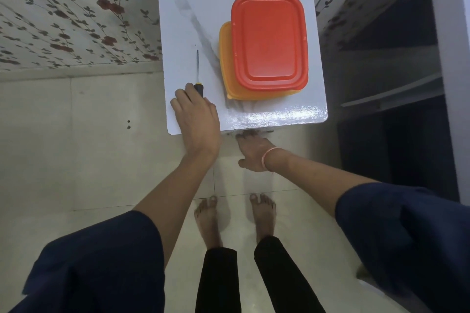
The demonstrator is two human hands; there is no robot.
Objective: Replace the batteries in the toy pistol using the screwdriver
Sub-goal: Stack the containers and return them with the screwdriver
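- Your left hand (pixel 195 119) closes on the rear of the slim, black-handled, yellow-collared screwdriver (pixel 197 71), index finger alongside and thumb opposite. The steel shaft lies flat on the glossy white table (pixel 267 114), pointing away from you, so this looks like a grip for lifting.
- Your right hand (pixel 254 154) reaches below the table's near edge. Its fingertips are blurred and partly hidden, so I cannot tell whether they hold anything.
- The toy pistol is not in view. It may be under the table or inside the rectangular orange plastic box (pixel 225 63) beneath its red lid (pixel 269 38).
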